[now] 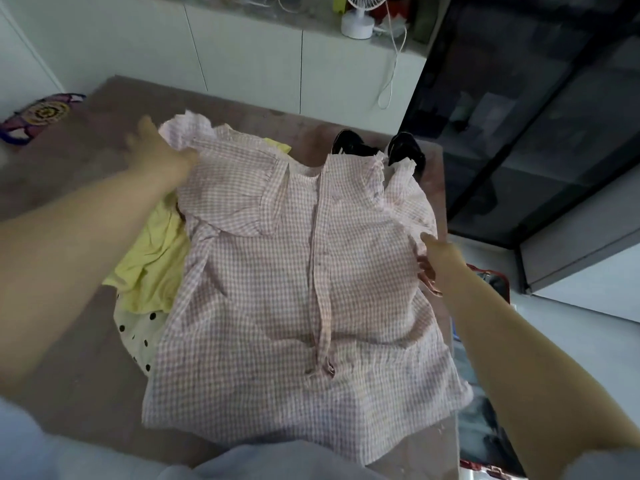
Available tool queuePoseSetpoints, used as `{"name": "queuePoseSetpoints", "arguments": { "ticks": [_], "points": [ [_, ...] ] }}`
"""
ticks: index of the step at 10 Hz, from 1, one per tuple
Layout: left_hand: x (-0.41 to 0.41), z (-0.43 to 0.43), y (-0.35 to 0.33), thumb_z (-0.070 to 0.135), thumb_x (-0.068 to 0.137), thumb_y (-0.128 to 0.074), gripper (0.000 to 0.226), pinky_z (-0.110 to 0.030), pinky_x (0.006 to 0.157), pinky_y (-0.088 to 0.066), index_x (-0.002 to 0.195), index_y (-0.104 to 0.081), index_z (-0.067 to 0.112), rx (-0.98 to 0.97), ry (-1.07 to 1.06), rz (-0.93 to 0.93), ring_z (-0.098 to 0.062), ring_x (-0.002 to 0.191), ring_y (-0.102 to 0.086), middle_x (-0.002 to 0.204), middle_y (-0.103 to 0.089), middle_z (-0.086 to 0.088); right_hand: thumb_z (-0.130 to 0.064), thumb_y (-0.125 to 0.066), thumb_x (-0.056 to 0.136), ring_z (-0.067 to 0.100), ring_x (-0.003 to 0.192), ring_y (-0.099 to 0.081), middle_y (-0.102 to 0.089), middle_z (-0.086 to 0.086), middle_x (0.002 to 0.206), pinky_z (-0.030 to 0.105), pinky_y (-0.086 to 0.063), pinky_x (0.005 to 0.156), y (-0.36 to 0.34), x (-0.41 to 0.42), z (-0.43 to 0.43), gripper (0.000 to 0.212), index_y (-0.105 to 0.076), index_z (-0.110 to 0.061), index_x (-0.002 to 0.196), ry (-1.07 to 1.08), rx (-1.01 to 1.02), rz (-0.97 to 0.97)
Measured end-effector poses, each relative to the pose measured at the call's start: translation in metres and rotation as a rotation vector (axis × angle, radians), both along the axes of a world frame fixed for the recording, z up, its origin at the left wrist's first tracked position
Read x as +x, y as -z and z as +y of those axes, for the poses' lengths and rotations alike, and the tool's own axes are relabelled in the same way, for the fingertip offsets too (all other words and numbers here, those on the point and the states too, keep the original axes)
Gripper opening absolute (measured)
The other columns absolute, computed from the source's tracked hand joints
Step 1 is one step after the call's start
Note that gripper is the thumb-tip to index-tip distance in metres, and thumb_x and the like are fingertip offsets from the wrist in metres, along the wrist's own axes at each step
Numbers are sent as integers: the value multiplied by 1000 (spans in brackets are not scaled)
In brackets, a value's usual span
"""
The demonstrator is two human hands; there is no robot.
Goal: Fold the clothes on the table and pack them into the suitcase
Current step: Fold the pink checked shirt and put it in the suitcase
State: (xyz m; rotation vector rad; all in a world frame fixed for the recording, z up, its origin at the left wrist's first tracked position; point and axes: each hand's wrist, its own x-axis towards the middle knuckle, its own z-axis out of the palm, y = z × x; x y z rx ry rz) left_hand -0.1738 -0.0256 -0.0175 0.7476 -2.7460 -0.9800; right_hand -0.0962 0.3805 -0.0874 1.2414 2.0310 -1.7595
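Head view: a pink gingham shirt (298, 271) lies spread flat, front up, on a brown table (69, 188), with its hem toward the person and its frilled collar toward the far edge. It covers most of the table's right half, and its right side reaches the table edge.

The left hand (159, 154) is at the shirt's ruffled left sleeve. It is blurred and its fingers look stretched toward the far left, so I cannot tell whether it grips the cloth or only touches it. The right hand (433, 265) is at the shirt's right side seam, with the thumb on top and the fingers curled under the edge, pinching the fabric.

A yellow garment (152, 265) lies crumpled partly under the shirt's left side, and a cream polka-dot garment (138, 337) shows just below it. A black garment (405, 147) sticks out beyond the collar.

The suitcase (498, 280) sits on the floor beside the table's right edge. It is mostly hidden by the right forearm, and only its red trim shows.

A patterned pouch (38, 114) lies at the table's far left corner. Behind the table stands a white cabinet (242, 64) with a small white fan (356, 15) on top. A dark glass unit (536, 116) stands to the right.
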Motion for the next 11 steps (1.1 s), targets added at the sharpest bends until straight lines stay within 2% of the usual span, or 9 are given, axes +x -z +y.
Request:
{"name": "queuePoseSetpoints", "arguments": {
  "ticks": [1,2,3,4,6,8,9,10,11],
  "points": [
    [38,42,5,33,87,-53,70,-46,113,-13,146,-19,18,-342,302,197,-37,137,-18,148,-24,-19,-34,-54,91,13,62,-51,-53,-2,75,30,-45,60,-1,-2,4,41,-52,-10,124,-34,-69,26],
    [52,51,21,50,86,-33,59,-45,111,-12,140,-38,26,-494,683,104,-29,134,-23,146,-34,-6,-27,-53,92,5,65,-51,-53,-9,78,23,-47,45,-4,-5,7,42,-48,-11,130,-97,-76,90],
    [62,53,38,48,95,-33,49,-42,113,-1,142,-33,33,-619,772,-58,-22,141,-12,154,-22,5,-18,-52,91,3,66,-55,-54,-7,81,13,-46,39,3,-13,15,37,-51,-9,127,0,-75,188],
    [69,48,42,48,96,-29,53,-45,113,4,146,-21,34,-674,778,-133,-21,143,-5,156,-11,6,-20,-50,93,-7,55,-51,-47,-15,75,2,-36,41,-11,-1,0,24,-56,-16,116,-53,-16,328],
    [82,54,38,44,97,-31,53,-45,113,11,147,-19,32,-664,782,-112,-20,144,-2,157,-11,5,-4,-49,90,3,69,-62,-63,-2,96,15,-48,54,-48,-27,-34,40,-58,-27,121,-228,312,589],
    [91,55,36,43,96,-34,48,-43,112,14,143,-32,32,-623,784,-125,-20,143,-6,154,-20,5,5,-49,78,28,115,-50,-52,4,133,36,-38,101,-17,0,-73,56,-56,-19,128,-1173,933,642],
    [88,50,25,37,96,-39,44,-42,113,9,139,-40,28,-558,750,-17,-21,140,-15,150,-31,2,-10,-59,81,16,99,-55,-52,-3,124,14,-37,87,-18,9,-66,37,-60,-17,118,-1074,828,648],
    [80,35,20,31,94,-46,46,-43,112,-7,137,-41,17,-541,657,111,-30,134,-30,144,-40,-8,-18,-56,87,17,85,-59,-51,-2,110,39,-50,82,-23,4,-58,20,-61,-12,106,-864,698,673],
    [66,20,14,32,91,-49,53,-46,107,-23,137,-38,8,-469,467,174,-39,126,-37,139,-41,-20,-19,-55,90,21,92,-56,-47,7,120,38,-48,88,-31,-18,-47,24,-58,-8,111,-817,725,556]
  ]
}}
